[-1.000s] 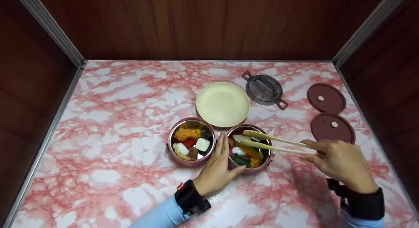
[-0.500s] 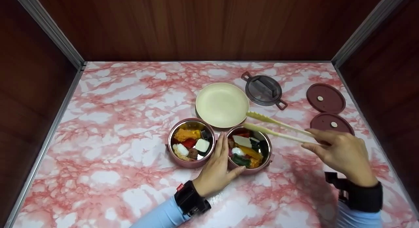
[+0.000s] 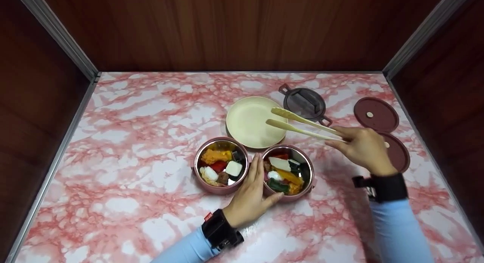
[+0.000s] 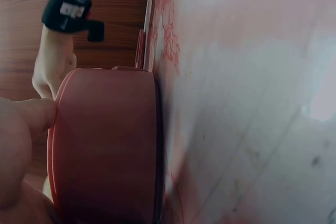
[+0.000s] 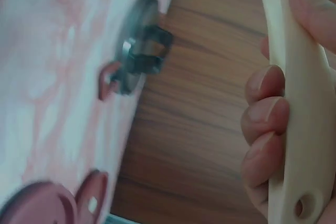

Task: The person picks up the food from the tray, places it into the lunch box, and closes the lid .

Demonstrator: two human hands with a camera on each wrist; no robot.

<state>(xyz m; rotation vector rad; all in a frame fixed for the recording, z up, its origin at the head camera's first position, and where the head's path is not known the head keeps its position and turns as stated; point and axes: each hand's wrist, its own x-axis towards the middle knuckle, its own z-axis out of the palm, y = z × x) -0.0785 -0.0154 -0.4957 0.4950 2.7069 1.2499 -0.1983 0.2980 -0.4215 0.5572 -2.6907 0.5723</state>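
In the head view my left hand (image 3: 245, 200) lies with straight fingers along the left side of a pink food container (image 3: 295, 197), the thumb at its near rim. This steel-lined container holds several food pieces, white, orange, green and red. Close on the left is a matching container (image 3: 216, 189), also with mixed food pieces. My right hand (image 3: 363, 147) grips cream tongs (image 3: 283, 113), whose two tips are apart over the cream plate (image 3: 249, 132) with nothing between them. In the right wrist view the fingers (image 5: 265, 114) curl round the tongs' handle.
A dark see-through lid (image 3: 302, 100) with two side handles lies behind the plate's right edge. Two round maroon lids, one farther back (image 3: 378, 121) and one nearer (image 3: 400, 157), lie at the right, the nearer partly behind my right hand. Brown panels surround the table.
My right hand has lifted the tongs out of the right container and moved them back and left, over the plate. My left hand and both containers have stayed put.
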